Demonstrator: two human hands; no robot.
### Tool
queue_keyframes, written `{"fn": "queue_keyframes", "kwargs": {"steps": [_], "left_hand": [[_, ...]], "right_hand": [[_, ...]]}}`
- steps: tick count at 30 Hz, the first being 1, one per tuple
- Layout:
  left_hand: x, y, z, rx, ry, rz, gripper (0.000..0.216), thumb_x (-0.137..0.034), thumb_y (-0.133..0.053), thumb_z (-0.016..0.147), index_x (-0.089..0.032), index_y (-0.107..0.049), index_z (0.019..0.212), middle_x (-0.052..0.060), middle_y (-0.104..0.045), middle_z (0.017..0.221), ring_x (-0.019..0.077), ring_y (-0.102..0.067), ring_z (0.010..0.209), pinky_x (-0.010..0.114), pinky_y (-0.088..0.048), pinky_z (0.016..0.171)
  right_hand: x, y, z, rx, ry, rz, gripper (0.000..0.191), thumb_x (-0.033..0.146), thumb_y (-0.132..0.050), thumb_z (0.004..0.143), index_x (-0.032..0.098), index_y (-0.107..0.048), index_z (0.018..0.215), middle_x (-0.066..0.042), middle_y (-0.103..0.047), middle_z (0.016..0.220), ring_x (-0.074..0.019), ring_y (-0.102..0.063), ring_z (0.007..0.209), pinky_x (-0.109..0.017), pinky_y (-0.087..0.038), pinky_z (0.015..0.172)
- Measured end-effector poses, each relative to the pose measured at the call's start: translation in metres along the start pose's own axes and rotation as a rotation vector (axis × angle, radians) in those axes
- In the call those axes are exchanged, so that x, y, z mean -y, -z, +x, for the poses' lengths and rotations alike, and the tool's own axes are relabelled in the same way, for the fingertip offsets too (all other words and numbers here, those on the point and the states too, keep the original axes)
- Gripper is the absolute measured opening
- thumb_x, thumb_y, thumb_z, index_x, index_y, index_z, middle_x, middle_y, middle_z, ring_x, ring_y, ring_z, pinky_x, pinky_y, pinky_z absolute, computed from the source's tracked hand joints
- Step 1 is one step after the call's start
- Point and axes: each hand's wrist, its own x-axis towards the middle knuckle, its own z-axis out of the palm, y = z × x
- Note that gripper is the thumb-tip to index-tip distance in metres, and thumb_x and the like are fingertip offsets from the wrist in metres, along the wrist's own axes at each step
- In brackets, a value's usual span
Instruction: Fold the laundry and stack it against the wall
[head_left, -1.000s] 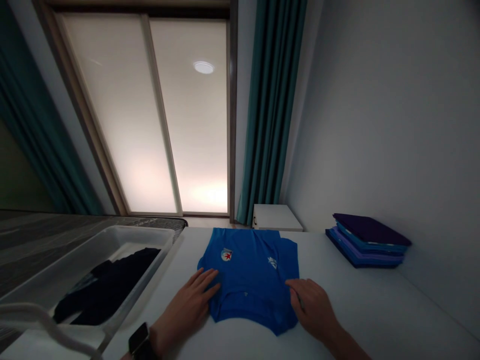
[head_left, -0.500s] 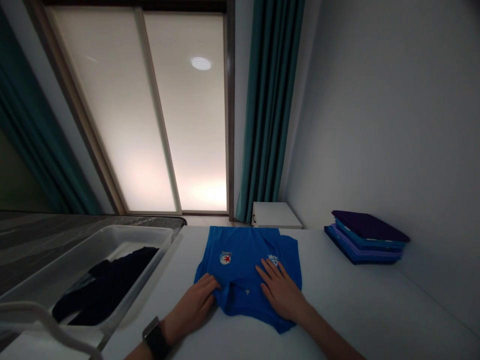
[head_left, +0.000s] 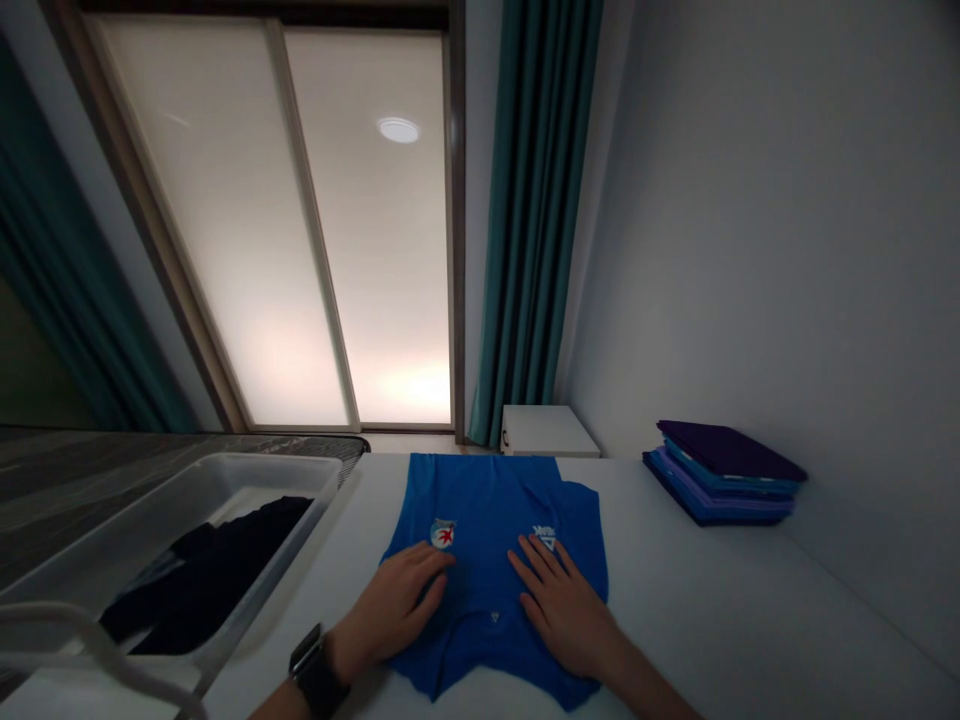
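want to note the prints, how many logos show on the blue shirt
3: a badge by the left hand, a white logo by the right hand, a small mark between them. The hands may hide more.

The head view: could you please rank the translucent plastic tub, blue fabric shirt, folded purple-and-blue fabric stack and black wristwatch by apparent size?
1. Translucent plastic tub and blue fabric shirt: too alike to rank
2. Folded purple-and-blue fabric stack
3. Black wristwatch

I count two hands point(head_left: 566, 612) point(head_left: 397, 598), one shirt point(head_left: 487, 560), one watch point(head_left: 315, 670), one tub point(head_left: 240, 475) at lower left, one cloth pile point(head_left: 727, 450), two curtains point(head_left: 536, 220) point(head_left: 71, 270).
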Motion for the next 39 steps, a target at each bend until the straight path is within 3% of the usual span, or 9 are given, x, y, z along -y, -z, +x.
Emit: {"fn": "queue_keyframes", "kwargs": {"steps": [4,8,12,17,21,27,31,34,39], "left_hand": [[0.007,-0.029,0.024,-0.017,-0.025,0.116,0.05,-0.035,-0.04,0.096,-0.029,-0.036,0.146,0.005,-0.042,0.149,0.0256,-0.041,0.134,0.045,-0.034,0.111],[0.016,-0.052,0.026,0.047,0.032,0.171,0.054,-0.046,-0.038,0.097,-0.029,-0.032,0.148,0.007,-0.035,0.153,0.0276,-0.03,0.141,0.051,-0.026,0.114],[0.017,-0.053,0.007,0.041,0.0,0.189,0.056,-0.046,-0.037,0.098,-0.034,-0.023,0.15,0.004,-0.029,0.155,0.0276,-0.027,0.142,0.052,-0.021,0.115],[0.011,-0.047,-0.005,0.061,-0.002,0.193,0.057,-0.045,-0.036,0.099,-0.035,-0.017,0.151,0.003,-0.027,0.156,0.0273,-0.027,0.142,0.052,-0.021,0.115],[0.01,-0.048,-0.004,0.044,-0.014,0.211,0.056,-0.045,-0.036,0.098,-0.033,-0.019,0.151,0.004,-0.029,0.155,0.027,-0.028,0.142,0.051,-0.022,0.115],[0.01,-0.049,-0.004,0.019,0.024,0.172,0.051,-0.041,-0.035,0.099,-0.031,-0.029,0.149,0.002,-0.037,0.152,0.0233,-0.035,0.138,0.047,-0.026,0.115],[0.032,-0.026,-0.006,-0.135,0.235,0.13,0.043,-0.022,-0.03,0.098,-0.024,-0.05,0.136,0.007,-0.058,0.132,0.0227,-0.052,0.12,0.043,-0.039,0.103],[0.061,-0.004,-0.014,-0.136,0.453,0.215,0.041,-0.012,-0.031,0.093,-0.019,-0.061,0.12,0.011,-0.064,0.113,0.0245,-0.056,0.107,0.041,-0.042,0.093],[0.074,0.001,-0.024,-0.077,0.592,0.245,0.024,-0.027,-0.045,0.092,-0.023,-0.065,0.104,0.008,-0.061,0.108,0.0259,-0.054,0.106,0.041,-0.039,0.089]], "right_hand": [[0.0,0.0,0.005,0.0,-0.008,0.015,0.051,0.043,-0.033,0.099,0.033,-0.029,0.148,-0.002,-0.025,0.156,-0.0248,-0.019,0.144,-0.053,-0.01,0.117],[-0.001,-0.005,0.0,-0.03,-0.166,-0.015,0.056,0.054,-0.03,0.097,0.032,-0.029,0.148,-0.003,-0.02,0.157,-0.0285,-0.014,0.145,-0.057,-0.01,0.116],[-0.001,-0.012,-0.016,-0.026,-0.266,-0.028,0.062,0.061,-0.028,0.095,0.033,-0.025,0.149,-0.005,-0.019,0.157,-0.031,-0.013,0.145,-0.06,-0.01,0.115],[0.001,-0.01,-0.019,-0.063,-0.264,-0.051,0.06,0.059,-0.032,0.093,0.03,-0.037,0.146,-0.008,-0.037,0.151,-0.0323,-0.028,0.14,-0.058,-0.015,0.115],[0.006,0.002,0.016,-0.067,-0.217,-0.042,0.051,0.045,-0.037,0.094,0.021,-0.053,0.136,-0.013,-0.052,0.138,-0.0316,-0.042,0.132,-0.052,-0.021,0.114],[0.022,0.0,0.063,0.041,-0.071,0.037,0.051,0.038,-0.03,0.097,0.023,-0.04,0.144,-0.008,-0.033,0.153,-0.0231,-0.024,0.143,-0.044,-0.015,0.117],[0.024,-0.011,0.065,0.086,-0.081,0.043,0.052,0.043,-0.026,0.098,0.026,-0.034,0.147,-0.004,-0.025,0.157,-0.0199,-0.014,0.145,-0.044,-0.005,0.118],[0.021,-0.013,0.064,0.112,-0.084,0.049,0.054,0.045,-0.024,0.098,0.027,-0.032,0.148,-0.002,-0.022,0.158,-0.0186,-0.013,0.146,-0.042,-0.003,0.118],[0.018,-0.012,0.065,0.118,-0.09,0.051,0.055,0.047,-0.024,0.098,0.026,-0.034,0.148,-0.002,-0.023,0.157,-0.0192,-0.014,0.145,-0.041,-0.003,0.119]]}}
